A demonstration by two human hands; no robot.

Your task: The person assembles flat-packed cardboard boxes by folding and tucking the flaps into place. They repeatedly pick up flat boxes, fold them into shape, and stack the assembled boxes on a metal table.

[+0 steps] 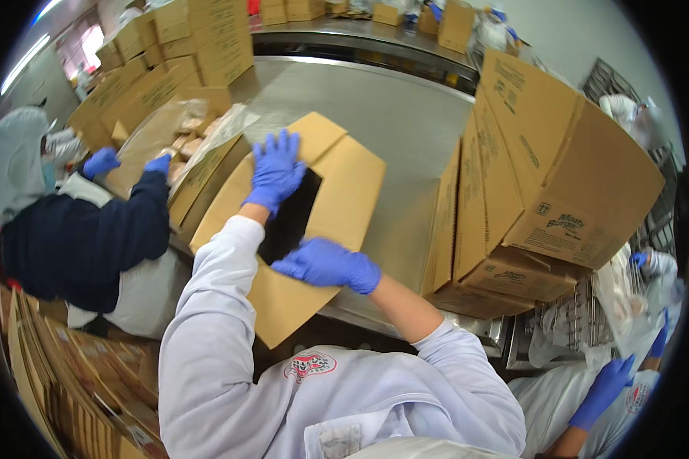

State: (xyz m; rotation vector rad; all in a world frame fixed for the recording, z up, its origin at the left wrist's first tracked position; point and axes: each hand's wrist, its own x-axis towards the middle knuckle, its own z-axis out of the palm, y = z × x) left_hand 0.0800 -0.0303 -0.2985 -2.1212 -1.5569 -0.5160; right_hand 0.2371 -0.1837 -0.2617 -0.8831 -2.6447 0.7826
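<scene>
A brown cardboard box (344, 206) lies on the steel table (383, 115) in front of me, its flaps partly folded with a dark gap between them. My left hand (275, 170), in a blue glove, presses flat on the far left flap with fingers spread. My right hand (325, 264), also gloved blue, rests on the near flap at the edge of the gap, fingers pointing left. Neither hand grips anything.
Two closed cartons (543, 176) stand stacked at the right. At the left, a person in a dark top (84, 237) handles an open box lined with a plastic bag (184, 138). More cartons (176, 53) are piled at the back left. Another gloved hand (601, 390) shows at lower right. Flat cardboard (61, 382) is stacked at lower left.
</scene>
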